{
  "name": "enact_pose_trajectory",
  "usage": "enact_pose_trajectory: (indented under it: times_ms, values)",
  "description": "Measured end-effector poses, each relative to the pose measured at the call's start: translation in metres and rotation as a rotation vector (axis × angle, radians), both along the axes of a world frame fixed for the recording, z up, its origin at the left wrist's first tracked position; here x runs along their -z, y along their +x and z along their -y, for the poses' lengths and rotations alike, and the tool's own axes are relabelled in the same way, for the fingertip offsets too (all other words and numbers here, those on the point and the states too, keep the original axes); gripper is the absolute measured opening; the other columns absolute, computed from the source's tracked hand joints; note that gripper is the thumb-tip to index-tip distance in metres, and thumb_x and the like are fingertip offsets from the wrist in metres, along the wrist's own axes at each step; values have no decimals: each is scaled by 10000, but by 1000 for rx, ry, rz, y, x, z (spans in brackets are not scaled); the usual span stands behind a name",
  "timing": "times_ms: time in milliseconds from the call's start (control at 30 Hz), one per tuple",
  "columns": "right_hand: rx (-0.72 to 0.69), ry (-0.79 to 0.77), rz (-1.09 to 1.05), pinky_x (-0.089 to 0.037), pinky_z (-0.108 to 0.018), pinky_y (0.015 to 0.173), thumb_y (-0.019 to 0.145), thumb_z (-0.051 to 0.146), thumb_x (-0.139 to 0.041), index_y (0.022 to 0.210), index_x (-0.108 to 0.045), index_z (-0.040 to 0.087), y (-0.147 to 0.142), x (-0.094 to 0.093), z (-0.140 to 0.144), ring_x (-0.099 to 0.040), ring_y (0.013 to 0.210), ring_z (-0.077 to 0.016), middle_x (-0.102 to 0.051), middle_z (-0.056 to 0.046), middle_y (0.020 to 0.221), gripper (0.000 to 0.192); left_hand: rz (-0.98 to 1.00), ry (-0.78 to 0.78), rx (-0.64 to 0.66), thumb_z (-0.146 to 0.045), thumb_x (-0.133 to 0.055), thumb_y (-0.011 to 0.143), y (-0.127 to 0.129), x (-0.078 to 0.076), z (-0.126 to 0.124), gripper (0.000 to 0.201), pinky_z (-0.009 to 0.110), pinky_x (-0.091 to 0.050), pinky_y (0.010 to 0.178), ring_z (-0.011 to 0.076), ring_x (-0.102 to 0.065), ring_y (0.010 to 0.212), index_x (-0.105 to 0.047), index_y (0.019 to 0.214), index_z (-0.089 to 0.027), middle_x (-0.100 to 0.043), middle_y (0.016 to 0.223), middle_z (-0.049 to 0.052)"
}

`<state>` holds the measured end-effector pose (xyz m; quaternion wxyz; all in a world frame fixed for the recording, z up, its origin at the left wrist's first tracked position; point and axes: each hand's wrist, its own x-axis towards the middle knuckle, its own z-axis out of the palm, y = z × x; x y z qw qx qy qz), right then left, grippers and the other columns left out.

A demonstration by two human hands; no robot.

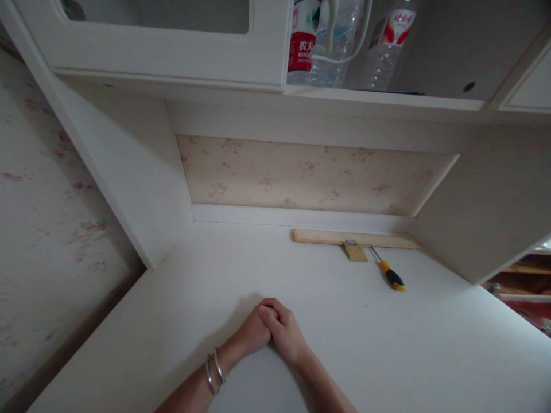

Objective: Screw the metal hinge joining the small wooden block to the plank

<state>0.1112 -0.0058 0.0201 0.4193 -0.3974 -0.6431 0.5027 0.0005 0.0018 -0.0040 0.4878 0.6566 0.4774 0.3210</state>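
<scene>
Screwdriver (pixel 390 274) lies on the white surface (pixel 172 321), long axis diagonal: shaft tip aimed away from me and leftward, yellow-and-black handle end toward the near right. Tip sits at the front edge of the wooden strip (pixel 318 236) (contact there, I cannot tell), which runs left to right near the back. A small tan piece (pixel 355 252) projects toward me from the strip, just left of the tip. Relative to my hands, all three lie farther back and to the right, well apart. My left hand (pixel 255 331), two silver bangles (pixel 215 370) at its wrist, and my right hand (pixel 284 331) are clasped together, fingers folded in, each touching the other; no object visible in either.
</scene>
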Motion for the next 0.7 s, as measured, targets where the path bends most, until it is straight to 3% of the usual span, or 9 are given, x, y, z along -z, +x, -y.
enact_pose_trajectory:
  times_ms: [233, 333, 433, 567, 700]
  values:
    - [11, -148, -63, -456, -304, 791, 833, 475, -561, 967, -658, 185, 5, 7, 3, -601, 900, -208, -674, -43, 918, 334, -22, 94, -20, -119, -435, 726, 5, -3, 3, 209, 267, -452, 705, 184, -588, 792, -643, 731, -136, -665, 811, 70]
    - [-22, -238, -109, -461, -280, 649, 806, 515, -577, 998, -644, 182, 14, 10, 4, -607, 762, -187, -663, -35, 828, 390, 8, 74, 30, -130, -414, 697, 7, 1, 2, 209, 245, -428, 604, 163, -565, 681, -621, 677, -142, -629, 696, 43]
    - [-35, -227, -101, -435, -275, 573, 803, 532, -569, 966, -640, 170, 36, 9, -2, -577, 600, -166, -619, -4, 637, 403, -8, -3, 115, -121, -373, 642, 7, -2, -5, 216, 229, -377, 523, 133, -502, 539, -568, 555, -153, -534, 531, 3]
    - [237, -105, 80, -410, -271, 559, 797, 530, -567, 792, -654, 170, 91, 6, -21, -555, 587, -166, -593, -8, 606, 371, -153, 70, 158, -92, -356, 571, 13, -26, -37, 234, 221, -379, 540, 123, -490, 538, -580, 557, -157, -525, 529, -14]
    - [514, 1, 254, -350, -278, 505, 831, 542, -513, 800, -652, 180, 144, 16, -35, -492, 521, -158, -565, 0, 587, 389, -305, 410, 137, -50, -386, 649, 27, -46, -96, 256, 253, -435, 748, 146, -555, 752, -611, 607, -167, -597, 763, 30]
